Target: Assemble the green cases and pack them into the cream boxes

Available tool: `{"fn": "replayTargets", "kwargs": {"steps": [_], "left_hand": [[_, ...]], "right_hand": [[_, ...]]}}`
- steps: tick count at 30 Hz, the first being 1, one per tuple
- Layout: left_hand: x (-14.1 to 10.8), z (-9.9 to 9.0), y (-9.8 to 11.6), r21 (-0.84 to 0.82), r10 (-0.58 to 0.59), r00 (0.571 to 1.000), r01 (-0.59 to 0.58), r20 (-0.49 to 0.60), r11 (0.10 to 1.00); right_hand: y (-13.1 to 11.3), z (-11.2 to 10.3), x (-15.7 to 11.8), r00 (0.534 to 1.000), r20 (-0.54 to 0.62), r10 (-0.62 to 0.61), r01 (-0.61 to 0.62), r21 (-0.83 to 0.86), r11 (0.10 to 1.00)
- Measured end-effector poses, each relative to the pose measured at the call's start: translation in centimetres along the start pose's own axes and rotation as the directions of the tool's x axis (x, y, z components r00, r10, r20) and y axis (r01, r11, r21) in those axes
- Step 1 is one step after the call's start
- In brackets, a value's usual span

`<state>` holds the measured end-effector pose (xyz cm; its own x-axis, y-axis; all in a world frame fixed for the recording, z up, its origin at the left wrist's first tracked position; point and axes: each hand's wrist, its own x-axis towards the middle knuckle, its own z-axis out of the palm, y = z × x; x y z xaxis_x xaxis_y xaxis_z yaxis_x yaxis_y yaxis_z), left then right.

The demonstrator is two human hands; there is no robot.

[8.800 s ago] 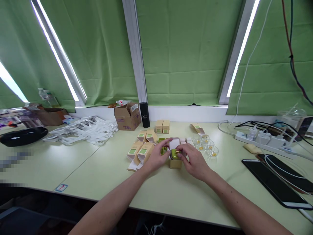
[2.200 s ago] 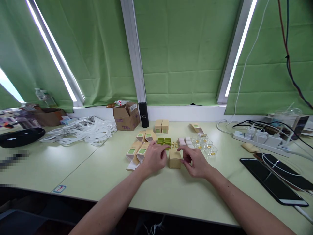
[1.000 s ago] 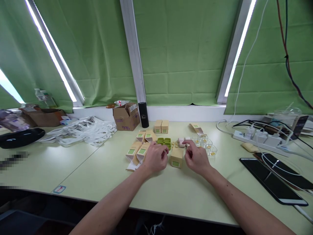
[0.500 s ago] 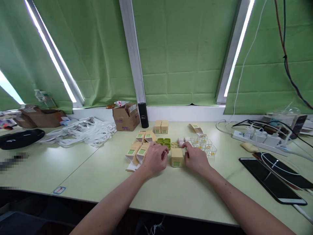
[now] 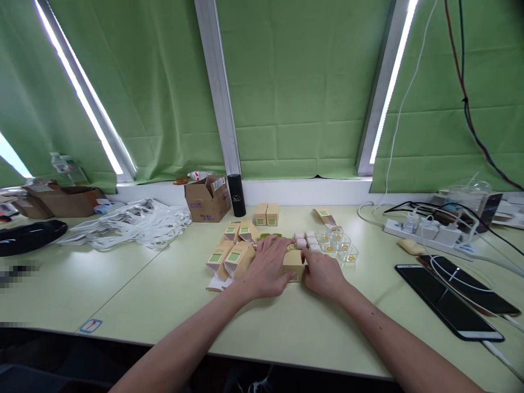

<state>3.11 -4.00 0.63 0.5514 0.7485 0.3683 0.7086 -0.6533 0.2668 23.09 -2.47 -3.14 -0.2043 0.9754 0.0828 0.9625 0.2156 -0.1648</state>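
Note:
A small tan paper box [image 5: 293,262] with a green label sits between my two hands on the table. My left hand [image 5: 268,266] is against its left side, thumb at the front and fingers stretched past the back. My right hand [image 5: 324,273] is at its right side, fingers curled and the index finger at the upper right corner. Behind my left fingers, green cups [image 5: 270,236] are mostly hidden. Small pale pink pieces [image 5: 311,240] and clear cups with yellow centres [image 5: 336,241] stand behind my right hand. Several open tan boxes [image 5: 239,257] lie left of my left hand.
Two closed tan boxes [image 5: 266,214] and a flattened box [image 5: 326,218] lie farther back. A cardboard carton [image 5: 208,199], a black cylinder [image 5: 236,195] and white straps [image 5: 131,224] are at the left. At the right are a power strip [image 5: 428,234] and phones [image 5: 448,303] with cables.
My left hand has opened from a curled shape and moved right onto the box. My right index finger has drawn back from the pink pieces to the box's corner. The view has shifted slightly.

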Motion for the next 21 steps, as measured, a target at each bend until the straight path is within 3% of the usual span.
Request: {"fn": "replayTargets", "kwargs": {"steps": [5, 11, 15, 19, 21], "left_hand": [[1.1, -0.3, 0.5, 0.104, 0.041, 0.989, -0.056, 0.14, 0.993], [2.7, -1.1, 0.4, 0.149, 0.067, 0.974, -0.1, 0.215, 0.984], [5.3, -2.6, -0.7, 0.131, 0.066, 0.987, -0.086, 0.146, 0.988], [9.6, -3.9, -2.4, 0.226, -0.025, 0.999, 0.019, 0.024, 0.974], [11.8, -3.9, -3.3, 0.292, -0.068, 0.997, 0.056, 0.033, 0.955]], "right_hand": [[0.1, 0.0, -0.1, 1.0, -0.02, -0.013, 0.013, 0.007, 1.0], [0.0, -0.2, -0.1, 1.0, -0.003, -0.009, 0.01, 0.015, 1.0], [0.0, 0.0, 0.0, 1.0, -0.004, -0.011, 0.012, 0.012, 1.0], [0.1, 0.1, 0.0, 1.0, -0.016, -0.014, 0.015, 0.022, 1.0], [0.1, 0.1, 0.0, 1.0, -0.015, -0.018, 0.018, 0.03, 0.999]]}}
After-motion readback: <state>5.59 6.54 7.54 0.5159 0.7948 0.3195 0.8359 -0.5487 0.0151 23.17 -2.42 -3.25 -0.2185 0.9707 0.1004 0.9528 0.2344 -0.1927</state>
